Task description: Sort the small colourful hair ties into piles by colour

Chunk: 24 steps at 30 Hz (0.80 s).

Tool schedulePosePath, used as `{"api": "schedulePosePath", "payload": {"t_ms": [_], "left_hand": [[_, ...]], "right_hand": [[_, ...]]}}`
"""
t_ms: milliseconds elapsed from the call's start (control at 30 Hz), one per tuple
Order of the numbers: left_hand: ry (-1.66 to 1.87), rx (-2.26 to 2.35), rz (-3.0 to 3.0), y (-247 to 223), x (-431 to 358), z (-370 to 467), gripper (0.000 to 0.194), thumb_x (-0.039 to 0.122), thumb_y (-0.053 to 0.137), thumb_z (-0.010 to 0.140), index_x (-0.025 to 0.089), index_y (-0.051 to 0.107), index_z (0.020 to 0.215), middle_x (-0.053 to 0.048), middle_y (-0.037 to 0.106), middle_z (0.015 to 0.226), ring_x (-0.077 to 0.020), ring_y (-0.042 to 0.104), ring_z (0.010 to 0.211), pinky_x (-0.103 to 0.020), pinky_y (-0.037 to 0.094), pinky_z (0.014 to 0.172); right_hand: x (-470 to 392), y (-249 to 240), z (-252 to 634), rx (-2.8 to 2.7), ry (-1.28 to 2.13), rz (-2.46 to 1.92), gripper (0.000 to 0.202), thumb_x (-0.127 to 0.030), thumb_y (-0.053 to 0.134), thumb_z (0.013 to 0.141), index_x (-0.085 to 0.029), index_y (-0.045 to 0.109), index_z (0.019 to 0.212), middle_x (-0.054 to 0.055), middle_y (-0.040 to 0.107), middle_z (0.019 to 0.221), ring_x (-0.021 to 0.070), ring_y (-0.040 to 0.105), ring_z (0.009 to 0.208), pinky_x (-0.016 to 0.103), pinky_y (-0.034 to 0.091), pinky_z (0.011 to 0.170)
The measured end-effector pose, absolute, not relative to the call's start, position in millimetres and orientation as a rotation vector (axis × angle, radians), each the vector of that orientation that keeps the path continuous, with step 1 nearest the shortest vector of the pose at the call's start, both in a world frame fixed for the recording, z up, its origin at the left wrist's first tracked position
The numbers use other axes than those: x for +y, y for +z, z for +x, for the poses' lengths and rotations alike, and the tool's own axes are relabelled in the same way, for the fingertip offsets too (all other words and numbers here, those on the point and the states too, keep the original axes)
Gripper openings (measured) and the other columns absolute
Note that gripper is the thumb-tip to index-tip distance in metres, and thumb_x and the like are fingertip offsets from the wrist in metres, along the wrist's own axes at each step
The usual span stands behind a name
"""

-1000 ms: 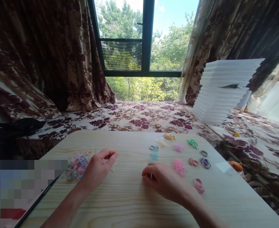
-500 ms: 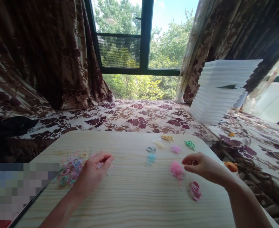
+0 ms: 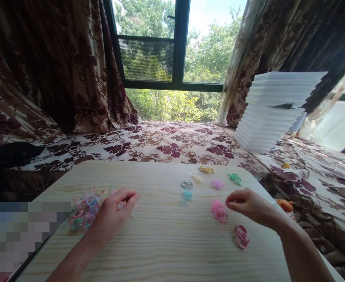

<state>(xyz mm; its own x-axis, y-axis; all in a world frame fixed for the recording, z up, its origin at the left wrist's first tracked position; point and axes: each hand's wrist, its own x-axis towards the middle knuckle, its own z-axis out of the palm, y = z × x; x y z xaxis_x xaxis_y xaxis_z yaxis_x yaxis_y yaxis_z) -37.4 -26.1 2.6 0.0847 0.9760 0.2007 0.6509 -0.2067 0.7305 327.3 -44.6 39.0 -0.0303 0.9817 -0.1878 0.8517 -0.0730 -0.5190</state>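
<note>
My left hand (image 3: 115, 211) is closed in a pinch over the right side of a mixed pile of coloured elastic bands (image 3: 86, 207). Its fingers hide whatever they may hold. My right hand (image 3: 247, 203), fingertips pressed together, hovers at the right edge of a pink bunch of small elastics (image 3: 218, 210). I cannot make out anything between those fingertips. Below it lie dark pink hair ties (image 3: 242, 237). Farther back are a light blue bunch (image 3: 186, 196), grey-blue ties (image 3: 186, 184), a lilac bunch (image 3: 217, 184), a cream bunch (image 3: 196, 178), yellow ties (image 3: 207, 169) and green ties (image 3: 235, 179).
Everything is on a pale wooden table (image 3: 166, 243) with rounded corners. Behind it, a flowered cloth (image 3: 172, 145) covers the window ledge. A tall stack of white sheets (image 3: 278, 113) stands back right, and an orange toy (image 3: 284, 205) sits beyond the table's right edge.
The fingertips of my right hand have drawn closer together beside the pink bunch. My left hand stays nearly in place. The whole view has shifted slightly.
</note>
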Motion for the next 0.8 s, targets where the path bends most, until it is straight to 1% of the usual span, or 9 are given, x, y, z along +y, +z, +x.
{"api": "schedulePosePath", "payload": {"t_ms": [67, 133, 200, 267, 367, 533, 633, 800], "left_hand": [[0.934, 1.592, 1.908, 2, -26, -38, 0.029, 0.040, 0.045, 0.081, 0.019, 0.064, 0.078, -0.001, 0.066, 0.079, -0.0172, 0.058, 0.080, -0.023, 0.043, 0.072], [0.932, 1.586, 1.889, 1, -26, -38, 0.030, 0.042, 0.045, 0.081, 0.018, 0.063, 0.078, -0.002, 0.065, 0.079, -0.0174, 0.058, 0.079, -0.024, 0.043, 0.071], [0.927, 1.581, 1.868, 1, -26, -38, 0.031, 0.044, 0.045, 0.080, 0.018, 0.063, 0.078, -0.002, 0.064, 0.079, -0.0173, 0.057, 0.078, -0.024, 0.043, 0.069], [0.919, 1.576, 1.856, 2, -26, -38, 0.032, 0.045, 0.045, 0.080, 0.018, 0.063, 0.078, -0.002, 0.064, 0.079, -0.0171, 0.057, 0.076, -0.023, 0.043, 0.067], [0.909, 1.567, 1.857, 2, -27, -37, 0.032, 0.045, 0.046, 0.079, 0.018, 0.063, 0.077, -0.002, 0.064, 0.078, -0.0168, 0.056, 0.075, -0.023, 0.043, 0.065], [0.900, 1.550, 1.867, 2, -28, -36, 0.032, 0.044, 0.045, 0.080, 0.018, 0.062, 0.077, -0.003, 0.064, 0.079, -0.0168, 0.056, 0.076, -0.023, 0.043, 0.065], [0.899, 1.545, 1.879, 1, -27, -37, 0.032, 0.044, 0.045, 0.081, 0.018, 0.062, 0.078, -0.003, 0.064, 0.080, -0.0165, 0.056, 0.077, -0.023, 0.043, 0.067], [0.925, 1.546, 1.914, 1, -27, -37, 0.030, 0.042, 0.046, 0.080, 0.018, 0.064, 0.077, -0.002, 0.065, 0.078, -0.0163, 0.057, 0.078, -0.023, 0.044, 0.069]], "right_hand": [[-42, 40, 328, -1.891, 0.661, -2.014, 0.026, -0.037, 0.051, 0.074, -0.019, 0.070, 0.068, 0.000, 0.063, 0.057, 0.0146, 0.055, 0.055, 0.023, 0.036, 0.049], [-38, 38, 326, -1.779, 0.428, -2.122, 0.027, -0.038, 0.049, 0.077, -0.021, 0.070, 0.075, 0.000, 0.066, 0.061, 0.0151, 0.057, 0.058, 0.023, 0.036, 0.050], [-32, 33, 322, -1.674, 0.178, -2.254, 0.025, -0.037, 0.049, 0.078, -0.023, 0.070, 0.081, 0.000, 0.069, 0.069, 0.0166, 0.061, 0.066, 0.023, 0.036, 0.052], [-27, 27, 316, -1.633, 0.029, -2.330, 0.023, -0.034, 0.049, 0.079, -0.025, 0.070, 0.084, 0.001, 0.071, 0.077, 0.0190, 0.062, 0.074, 0.024, 0.035, 0.054], [-22, 19, 308, -1.640, -0.058, -2.367, 0.023, -0.032, 0.047, 0.081, -0.024, 0.069, 0.084, 0.003, 0.070, 0.083, 0.0212, 0.062, 0.079, 0.025, 0.033, 0.054], [-18, 12, 304, -1.676, -0.152, -2.397, 0.024, -0.030, 0.045, 0.083, -0.024, 0.069, 0.084, 0.005, 0.070, 0.087, 0.0202, 0.062, 0.078, 0.025, 0.031, 0.053], [-17, 10, 306, -1.708, -0.143, -2.408, 0.024, -0.029, 0.047, 0.082, -0.024, 0.070, 0.086, 0.004, 0.070, 0.090, 0.0202, 0.063, 0.078, 0.025, 0.032, 0.054], [-22, 17, 315, -1.661, -0.099, -2.448, 0.026, -0.030, 0.050, 0.079, -0.024, 0.069, 0.096, 0.004, 0.071, 0.088, 0.0219, 0.064, 0.080, 0.026, 0.037, 0.055]]}}
